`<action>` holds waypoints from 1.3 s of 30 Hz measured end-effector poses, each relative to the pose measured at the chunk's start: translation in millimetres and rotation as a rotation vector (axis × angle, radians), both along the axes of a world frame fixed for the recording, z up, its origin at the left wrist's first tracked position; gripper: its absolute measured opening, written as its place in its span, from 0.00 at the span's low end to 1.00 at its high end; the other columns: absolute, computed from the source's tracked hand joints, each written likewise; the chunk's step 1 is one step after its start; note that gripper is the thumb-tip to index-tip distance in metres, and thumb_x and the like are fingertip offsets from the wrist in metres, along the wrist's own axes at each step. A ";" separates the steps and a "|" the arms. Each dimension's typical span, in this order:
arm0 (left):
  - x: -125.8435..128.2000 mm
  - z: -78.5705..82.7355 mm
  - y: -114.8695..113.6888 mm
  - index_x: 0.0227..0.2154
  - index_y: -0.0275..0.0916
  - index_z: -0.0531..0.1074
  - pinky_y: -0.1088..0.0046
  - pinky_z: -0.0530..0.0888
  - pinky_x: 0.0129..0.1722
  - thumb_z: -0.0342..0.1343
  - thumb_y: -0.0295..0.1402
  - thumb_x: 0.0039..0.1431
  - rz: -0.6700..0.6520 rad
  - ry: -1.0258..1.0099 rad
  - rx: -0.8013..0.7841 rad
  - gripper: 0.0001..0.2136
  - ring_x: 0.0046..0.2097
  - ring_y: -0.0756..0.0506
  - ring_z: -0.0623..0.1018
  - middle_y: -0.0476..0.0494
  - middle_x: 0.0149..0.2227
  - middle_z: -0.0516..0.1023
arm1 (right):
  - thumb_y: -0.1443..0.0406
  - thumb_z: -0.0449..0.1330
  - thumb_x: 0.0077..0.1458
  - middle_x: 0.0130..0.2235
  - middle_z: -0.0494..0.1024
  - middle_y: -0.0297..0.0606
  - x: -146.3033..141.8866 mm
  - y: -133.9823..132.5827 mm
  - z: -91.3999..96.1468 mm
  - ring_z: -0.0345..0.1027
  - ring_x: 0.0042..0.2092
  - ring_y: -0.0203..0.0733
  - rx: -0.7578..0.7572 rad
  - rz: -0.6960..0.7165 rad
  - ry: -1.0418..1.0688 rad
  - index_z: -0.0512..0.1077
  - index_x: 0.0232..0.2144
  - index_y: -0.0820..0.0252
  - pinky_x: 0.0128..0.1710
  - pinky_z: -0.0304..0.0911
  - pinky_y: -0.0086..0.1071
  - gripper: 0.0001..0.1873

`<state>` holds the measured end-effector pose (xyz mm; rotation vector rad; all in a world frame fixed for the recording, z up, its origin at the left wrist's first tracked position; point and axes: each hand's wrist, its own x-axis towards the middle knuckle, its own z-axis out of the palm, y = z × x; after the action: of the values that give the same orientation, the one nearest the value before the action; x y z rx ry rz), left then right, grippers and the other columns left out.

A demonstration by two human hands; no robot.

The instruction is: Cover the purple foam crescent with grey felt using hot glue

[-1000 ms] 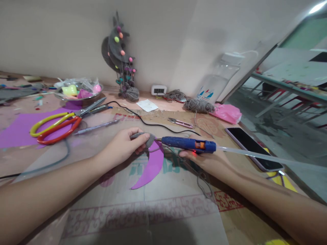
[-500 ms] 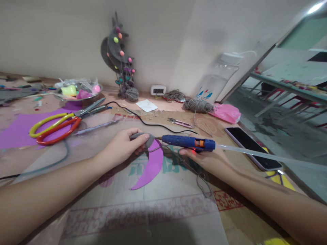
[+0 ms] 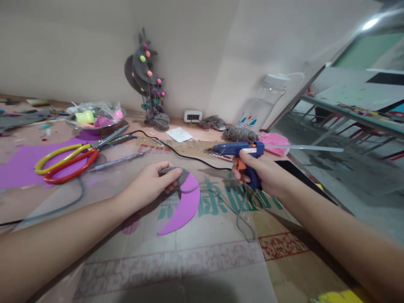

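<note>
Head view, and the left hand has its fingers pinched firmly on the grey, yarn-wrapped upper end of a flat purple crescent-shaped piece, its bare tip curving down towards the wearer, right in the middle of the desk! Over on the other side, the right hand has its fingers wrapped round the handle of a blue glue gun with an orange trigger, nozzle pointing left, well apart from the crescent and just above some pink-handled snips. Out of the back pokes a long translucent glue stick. A thin grey yarn strand crosses the crescent and runs right, looping below the gun. Out left, scissors with one yellow and one red handle lie partly over a purple sheet, a slim pale pen beside them.
</note>
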<state>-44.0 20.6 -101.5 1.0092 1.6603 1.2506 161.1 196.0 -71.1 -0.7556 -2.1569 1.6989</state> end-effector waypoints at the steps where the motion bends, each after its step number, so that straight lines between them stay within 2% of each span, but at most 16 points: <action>1: 0.4 0.1 -0.2 0.22 0.38 0.62 0.79 0.61 0.22 0.52 0.39 0.57 -0.001 0.001 0.002 0.13 0.21 0.54 0.63 0.55 0.18 0.64 | 0.49 0.51 0.57 0.23 0.71 0.33 0.5 0.2 4.5 0.53 0.19 0.31 -0.060 -0.014 0.043 0.67 0.26 0.58 0.22 0.60 0.29 0.20; 3: 0.7 -0.4 -0.4 0.21 0.38 0.62 0.79 0.60 0.22 0.52 0.40 0.56 -0.014 0.004 0.010 0.13 0.21 0.53 0.63 0.55 0.18 0.63 | 0.51 0.51 0.57 0.26 0.72 0.35 0.5 -2.8 13.4 0.54 0.19 0.31 -0.090 -0.025 0.073 0.68 0.28 0.58 0.23 0.61 0.30 0.18; 6: 0.1 -1.9 0.0 0.22 0.38 0.63 0.78 0.60 0.22 0.52 0.41 0.56 -0.036 0.009 0.033 0.13 0.21 0.53 0.64 0.54 0.18 0.64 | 0.53 0.53 0.56 0.32 0.76 0.39 -4.9 -9.4 24.2 0.62 0.24 0.34 0.016 -0.031 0.055 0.71 0.30 0.58 0.22 0.61 0.30 0.16; 8: -0.3 -2.5 0.4 0.22 0.38 0.64 0.77 0.60 0.22 0.52 0.42 0.56 -0.040 0.009 0.037 0.13 0.21 0.53 0.64 0.54 0.18 0.64 | 0.52 0.54 0.55 0.33 0.77 0.41 -13.9 -9.4 29.3 0.65 0.26 0.37 0.120 -0.020 -0.015 0.73 0.31 0.59 0.21 0.58 0.29 0.17; 11: -0.4 -3.4 1.0 0.23 0.38 0.64 0.78 0.60 0.22 0.53 0.42 0.55 -0.036 -0.020 0.042 0.13 0.21 0.53 0.64 0.55 0.18 0.64 | 0.50 0.55 0.54 0.29 0.77 0.42 -36.4 3.6 34.0 0.67 0.27 0.38 0.293 -0.008 -0.143 0.75 0.32 0.61 0.21 0.57 0.28 0.20; 14: -0.9 -6.2 1.9 0.23 0.38 0.63 0.78 0.59 0.21 0.53 0.42 0.55 -0.042 -0.066 0.057 0.13 0.20 0.53 0.63 0.55 0.18 0.64 | 0.54 0.57 0.54 0.30 0.78 0.40 -68.7 31.0 33.6 0.70 0.31 0.40 0.563 -0.064 -0.172 0.75 0.35 0.62 0.28 0.62 0.29 0.17; 15: -1.3 -7.5 2.2 0.23 0.38 0.63 0.78 0.59 0.21 0.53 0.42 0.55 -0.046 -0.076 0.063 0.13 0.20 0.53 0.63 0.55 0.18 0.63 | 0.56 0.58 0.53 0.33 0.78 0.40 -80.7 41.7 31.6 0.70 0.34 0.41 0.639 -0.081 -0.185 0.74 0.36 0.63 0.31 0.63 0.29 0.16; 19: -2.2 -10.7 2.6 0.23 0.38 0.63 0.78 0.59 0.21 0.53 0.43 0.55 -0.057 -0.074 0.082 0.13 0.20 0.53 0.63 0.55 0.18 0.64 | 0.61 0.60 0.53 0.40 0.78 0.43 -125.6 78.5 11.4 0.69 0.42 0.44 0.706 -0.139 -0.204 0.72 0.40 0.67 0.43 0.62 0.33 0.15; 24: -0.8 -7.2 1.8 0.24 0.38 0.63 0.79 0.59 0.21 0.53 0.42 0.55 -0.052 -0.056 0.064 0.13 0.20 0.53 0.62 0.55 0.17 0.63 | 0.60 0.56 0.58 0.42 0.74 0.40 -154.6 95.6 -23.5 0.70 0.42 0.41 0.713 -0.126 -0.255 0.70 0.42 0.65 0.43 0.66 0.39 0.14; 27: -0.2 -5.6 2.1 0.24 0.38 0.62 0.78 0.58 0.20 0.53 0.43 0.55 -0.061 -0.061 0.064 0.13 0.20 0.53 0.62 0.55 0.17 0.64 | 0.59 0.56 0.59 0.42 0.73 0.39 -156.6 97.0 -32.8 0.70 0.41 0.40 0.714 -0.109 -0.282 0.69 0.42 0.65 0.42 0.67 0.40 0.14; 30: -0.5 -6.8 2.9 0.24 0.38 0.63 0.78 0.58 0.20 0.54 0.43 0.54 -0.055 -0.075 0.062 0.13 0.20 0.53 0.63 0.55 0.17 0.64 | 0.59 0.57 0.57 0.41 0.75 0.39 -149.8 97.5 -29.3 0.71 0.40 0.39 0.728 -0.087 -0.283 0.69 0.43 0.65 0.41 0.67 0.38 0.15; 35: -1.9 -11.3 3.1 0.25 0.38 0.63 0.79 0.58 0.21 0.54 0.43 0.54 -0.061 -0.116 0.087 0.13 0.20 0.53 0.63 0.55 0.18 0.63 | 0.58 0.59 0.54 0.44 0.75 0.51 -119.0 88.2 -2.7 0.69 0.44 0.48 0.816 -0.175 -0.278 0.69 0.44 0.69 0.44 0.62 0.37 0.21; 37: -2.4 -12.1 3.0 0.25 0.38 0.63 0.78 0.59 0.21 0.53 0.43 0.55 -0.064 -0.109 0.090 0.13 0.21 0.53 0.63 0.55 0.19 0.63 | 0.57 0.58 0.54 0.45 0.74 0.50 -101.3 72.9 9.5 0.68 0.46 0.49 0.864 -0.210 -0.248 0.69 0.42 0.66 0.46 0.60 0.37 0.19; 39: -2.7 -12.5 3.0 0.24 0.38 0.63 0.78 0.60 0.22 0.53 0.43 0.55 -0.060 -0.093 0.082 0.13 0.21 0.53 0.63 0.54 0.19 0.64 | 0.54 0.56 0.55 0.38 0.76 0.44 -82.8 48.8 18.2 0.69 0.40 0.45 0.874 -0.213 -0.223 0.69 0.36 0.62 0.40 0.62 0.35 0.16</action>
<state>-46.7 23.7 -114.0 1.0273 1.5078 1.3148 78.3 244.8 -52.9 -0.8662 -2.5085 0.4669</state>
